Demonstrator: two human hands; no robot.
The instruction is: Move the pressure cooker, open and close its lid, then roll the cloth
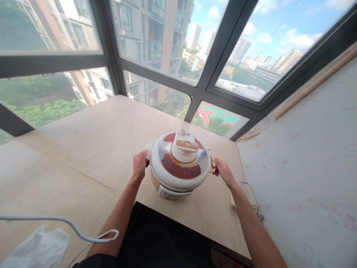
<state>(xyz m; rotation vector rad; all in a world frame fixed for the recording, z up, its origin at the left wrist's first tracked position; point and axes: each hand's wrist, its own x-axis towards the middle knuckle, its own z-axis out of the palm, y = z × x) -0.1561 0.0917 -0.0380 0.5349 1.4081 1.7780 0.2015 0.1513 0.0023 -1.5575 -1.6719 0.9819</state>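
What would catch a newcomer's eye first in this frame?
A white pressure cooker stands mid-frame on a pale wooden platform, with the left hand and right hand gripping its sides. Behind it, big corner windows show tower blocks and sky.

No text readable — not even on the cooker [180,163].

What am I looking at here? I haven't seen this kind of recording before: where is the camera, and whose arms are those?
The single picture comes from a camera worn on a person's head, looking forward and down, so both bare arms are that person's own. The left hand and right hand grip opposite sides of a white electric pressure cooker, lid on, standing on a wooden platform beside large windows. A white cord and a plastic bag lie at lower left.
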